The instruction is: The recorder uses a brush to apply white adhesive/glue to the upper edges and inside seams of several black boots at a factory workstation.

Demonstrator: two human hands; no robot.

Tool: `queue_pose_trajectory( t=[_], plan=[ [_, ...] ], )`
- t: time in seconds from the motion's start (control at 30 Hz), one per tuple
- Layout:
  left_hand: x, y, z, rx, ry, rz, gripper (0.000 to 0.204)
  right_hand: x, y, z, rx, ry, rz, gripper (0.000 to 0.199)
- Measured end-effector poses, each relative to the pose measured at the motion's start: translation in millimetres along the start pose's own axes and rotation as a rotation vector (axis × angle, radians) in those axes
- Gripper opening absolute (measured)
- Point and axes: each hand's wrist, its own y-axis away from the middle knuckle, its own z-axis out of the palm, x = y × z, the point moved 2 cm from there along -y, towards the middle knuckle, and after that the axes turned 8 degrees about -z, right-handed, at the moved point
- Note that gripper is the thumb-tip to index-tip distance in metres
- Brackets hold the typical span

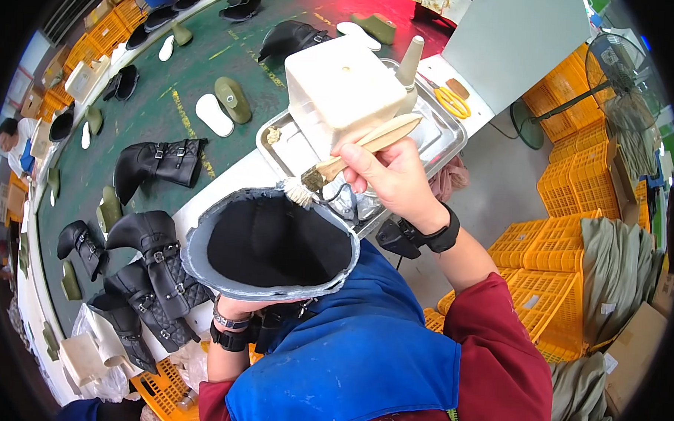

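Note:
My right hand grips a brush by its flat wooden handle. Its pale bristles touch the far rim of a black boot, whose wide opening faces up at me. The boot has a dark lining and a ragged grey edge. My left hand holds it from below, fingers hidden behind the shaft. Just beyond the brush, a white square tub stands in a metal tray.
Several black buckled boots lie at the left on the green conveyor belt, among white insoles and olive shoe lasts. Yellow-handled scissors rest by the tray. Yellow crates and a fan stand at right.

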Motion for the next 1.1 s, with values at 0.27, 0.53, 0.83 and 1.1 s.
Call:
queue_pose_trajectory(
  t=[0.27,0.53,0.83,1.1],
  plan=[
    [6,-7,0,-0.078,0.346,-0.072,0.071,7,1,-17,0.073,0.134,0.025,0.021],
    [17,-33,-52,-0.475,0.246,-0.332,0.056,22,28,-41,0.172,0.244,0.076,0.023],
    [-22,-47,-25,-0.552,0.198,-0.365,0.051,70,57,-29,0.113,0.382,0.077,0.016],
    [-25,-43,-21,-0.451,0.293,-0.399,0.041,97,57,-1,-0.042,0.482,-0.003,0.015]
  ],
)
